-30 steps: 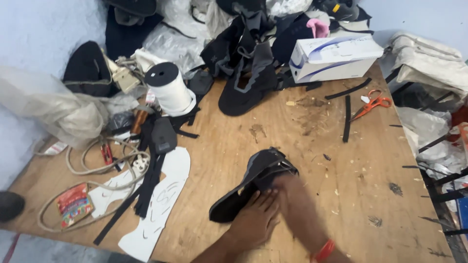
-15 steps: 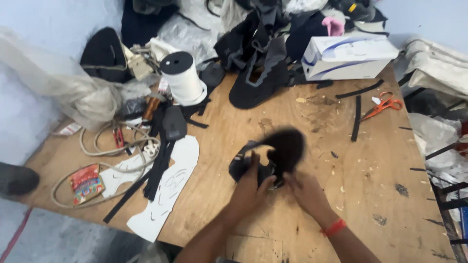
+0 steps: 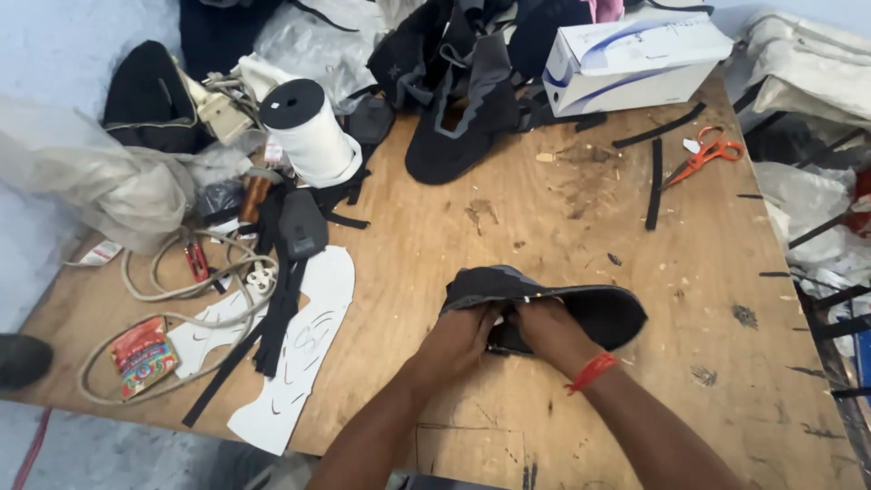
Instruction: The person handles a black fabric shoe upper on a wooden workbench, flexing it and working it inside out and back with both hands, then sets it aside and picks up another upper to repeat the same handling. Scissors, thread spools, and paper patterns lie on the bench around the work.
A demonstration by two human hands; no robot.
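- We see both hands gripping a black fabric shoe upper with a grey edge, lying on the worn wooden table, near its front edge, centre-right.
- Left hand is closed on the left end of the upper, fingers curled over its rim.
- Right hand, red band at the wrist, is clamped on the middle of the upper; fingertips tucked under the fabric, so we can't tell exactly how deep the grip goes.
- The two hands sit close together, thumbs almost touching.
- Far left of the hands: white paper pattern piece with black straps across it.
- Beyond that, a white thread spool with a black top stands upright.
- Back of table: another black shoe upper, a white and blue cardboard box.
- Orange-handled scissors lie well apart, at back right, beside black strips.
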